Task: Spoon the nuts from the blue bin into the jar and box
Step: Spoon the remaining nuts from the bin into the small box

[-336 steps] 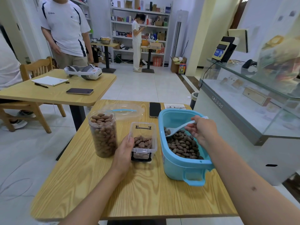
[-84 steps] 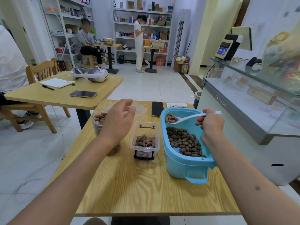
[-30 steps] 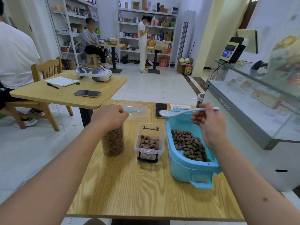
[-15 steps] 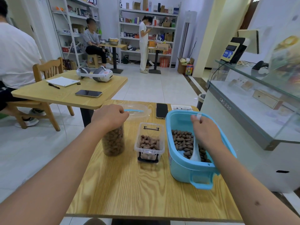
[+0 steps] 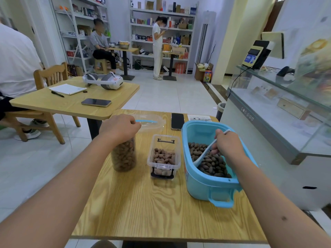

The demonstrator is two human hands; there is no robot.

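A: Nuts location?
B: Inside the blue bin, under the right hand. Its fingers curl round a white spoon, bowl down among the nuts.
A: Left hand?
B: Fingers curled over the top of the jar. The clear box stands between jar and bin, on the wooden table.
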